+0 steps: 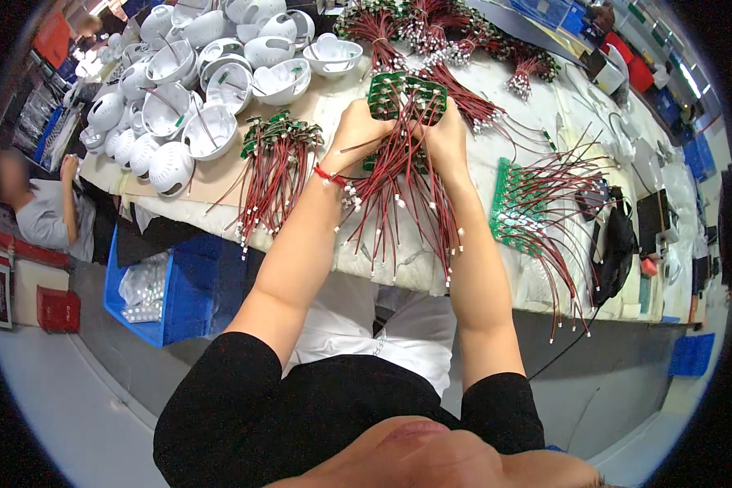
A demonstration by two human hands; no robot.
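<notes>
Both my hands grip a green circuit board panel point(385, 86) with dark red wires hanging from it, white plugs at their ends. My left hand point(361, 130) closes on its left side, and my right hand point(445, 140) closes on its right side. The wires point(403, 175) fan down between my forearms toward the table's near edge. Left of my left forearm lies a pile of small wired boards point(281, 134). To the right of my right forearm, another green board panel point(508, 203) rests flat, its wires spreading to the right.
White rounded plastic shells point(211, 130) are heaped at the far left of the table. Wire bundles point(374, 24) lie along the back. A blue bin point(183, 297) stands below the left edge. A person point(49, 207) sits at the left. A black bag-like object point(618, 244) lies right.
</notes>
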